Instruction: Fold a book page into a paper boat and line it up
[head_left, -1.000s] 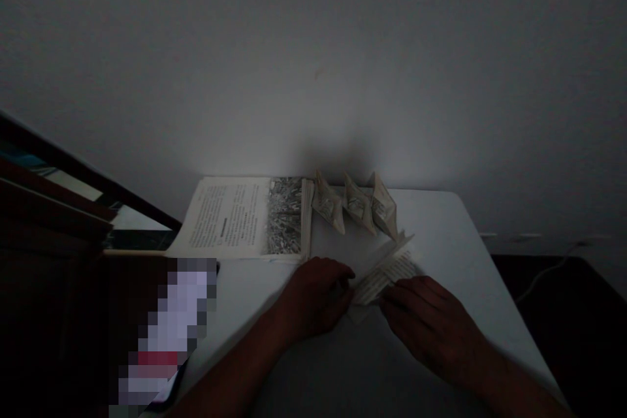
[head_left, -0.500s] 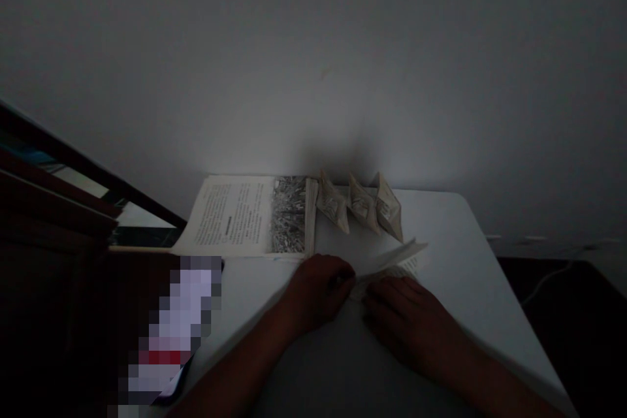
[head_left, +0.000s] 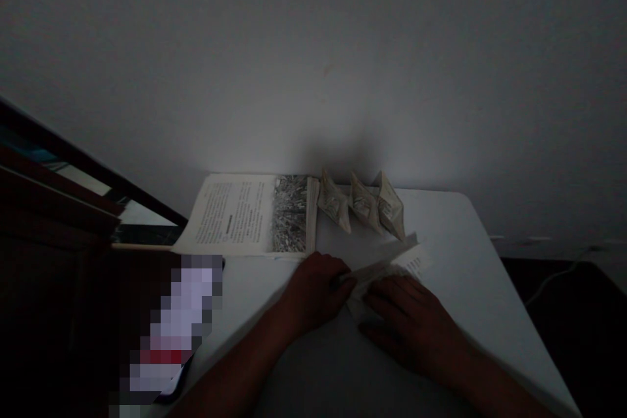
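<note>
A folded sheet of printed paper (head_left: 377, 268) lies on the white table between my hands, its right end sticking up. My left hand (head_left: 321, 287) pinches the paper's left end between thumb and fingers. Flat on the near side of the sheet rests my right hand (head_left: 401, 313), fingers extended and the thumb apart from them; it covers part of the paper. Just beyond stand three folded paper boats (head_left: 363, 202) in a row, made of printed pages. To their left an open book (head_left: 220, 215) shows a text page and a dark picture.
A phone (head_left: 176, 320) with a blurred-out screen lies at the table's left edge. The white table (head_left: 470, 261) meets a grey wall (head_left: 313, 65) at the back. Dark wooden furniture (head_left: 49, 209) stands left, and a white cable (head_left: 551, 281) runs at the right.
The paper's raised right end has spread and lowered slightly. My right thumb has moved away from the fingers toward me. My left hand keeps its hold.
</note>
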Demonstrator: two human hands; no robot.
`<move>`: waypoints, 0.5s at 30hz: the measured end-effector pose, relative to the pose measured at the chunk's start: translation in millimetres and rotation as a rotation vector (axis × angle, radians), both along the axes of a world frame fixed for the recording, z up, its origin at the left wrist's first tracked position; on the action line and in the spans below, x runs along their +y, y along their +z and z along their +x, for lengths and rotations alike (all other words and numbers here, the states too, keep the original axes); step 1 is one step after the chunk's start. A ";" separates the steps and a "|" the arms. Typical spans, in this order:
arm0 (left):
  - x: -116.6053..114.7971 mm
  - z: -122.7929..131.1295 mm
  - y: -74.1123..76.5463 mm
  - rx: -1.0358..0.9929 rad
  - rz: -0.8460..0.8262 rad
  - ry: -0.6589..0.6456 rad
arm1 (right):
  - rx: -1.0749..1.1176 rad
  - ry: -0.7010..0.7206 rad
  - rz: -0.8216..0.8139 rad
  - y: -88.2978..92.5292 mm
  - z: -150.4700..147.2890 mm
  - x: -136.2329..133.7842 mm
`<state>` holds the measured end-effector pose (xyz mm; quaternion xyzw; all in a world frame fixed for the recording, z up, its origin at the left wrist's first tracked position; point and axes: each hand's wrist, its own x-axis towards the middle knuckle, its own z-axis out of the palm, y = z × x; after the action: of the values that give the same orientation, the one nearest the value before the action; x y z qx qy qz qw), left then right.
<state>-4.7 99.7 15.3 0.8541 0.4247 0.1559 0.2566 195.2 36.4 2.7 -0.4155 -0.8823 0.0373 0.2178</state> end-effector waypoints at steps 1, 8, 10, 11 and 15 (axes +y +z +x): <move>0.1 0.1 0.7 0.000 -0.013 0.008 | 0.008 0.001 0.010 -0.6 0.1 0.0; 0.4 2.2 7.5 0.006 -0.077 0.058 | 0.023 -0.001 0.112 -1.2 -0.2 1.3; 0.5 2.6 7.7 0.006 -0.075 0.054 | 0.021 0.016 0.109 -1.6 -0.6 2.0; 0.6 2.5 7.4 0.008 -0.072 0.047 | 0.021 0.021 0.100 -2.1 -0.9 2.3; 2.2 0.6 4.4 0.023 -0.027 -0.012 | 0.035 0.014 0.057 -5.0 -2.3 2.8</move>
<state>-4.2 101.9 19.7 0.8548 0.4247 0.1385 0.2643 193.0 39.2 -2.3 -0.4024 -0.8819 0.0211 0.2448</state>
